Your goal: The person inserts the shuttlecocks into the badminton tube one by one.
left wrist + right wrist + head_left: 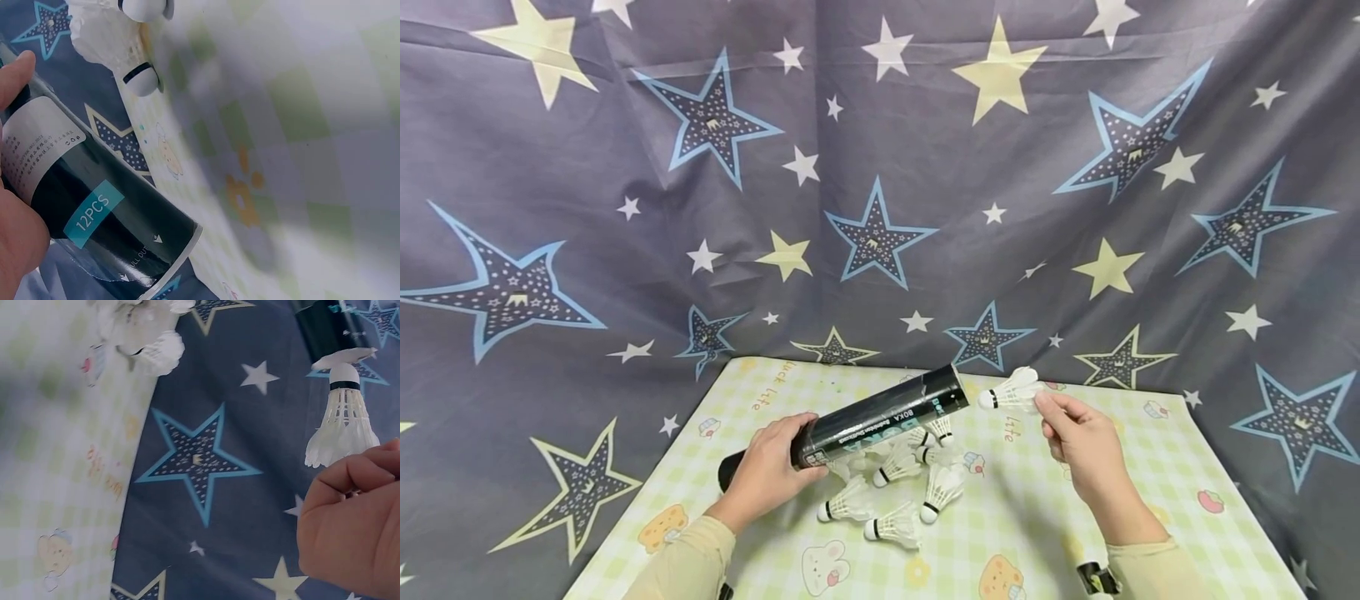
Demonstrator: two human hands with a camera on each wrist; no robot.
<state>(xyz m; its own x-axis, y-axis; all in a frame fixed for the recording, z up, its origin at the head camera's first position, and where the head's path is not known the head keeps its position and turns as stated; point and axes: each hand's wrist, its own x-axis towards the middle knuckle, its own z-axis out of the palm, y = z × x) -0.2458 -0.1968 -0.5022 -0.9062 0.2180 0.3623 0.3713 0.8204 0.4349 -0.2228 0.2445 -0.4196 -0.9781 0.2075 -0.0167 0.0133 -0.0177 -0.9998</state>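
Note:
My left hand (769, 468) grips a black shuttlecock tube (880, 417) near its lower end, holding it at a slant above the table. In the left wrist view the tube (106, 212) bears a "12PCS" label. Between thumb and fingers my right hand (1084, 450) pinches a white shuttlecock (1011, 392) by its feather skirt. Its cork, with a black band, points at the tube's raised end, just outside it. The right wrist view shows that shuttlecock (344, 419) close to the tube's rim (344, 358). What the tube holds is hidden.
Several loose shuttlecocks (892, 527) lie in a pile on the table below the tube, some partly covered by it. A green checked cloth (1045, 558) with cartoon prints covers the table. Behind its far edge hangs a grey curtain (910, 150) with stars.

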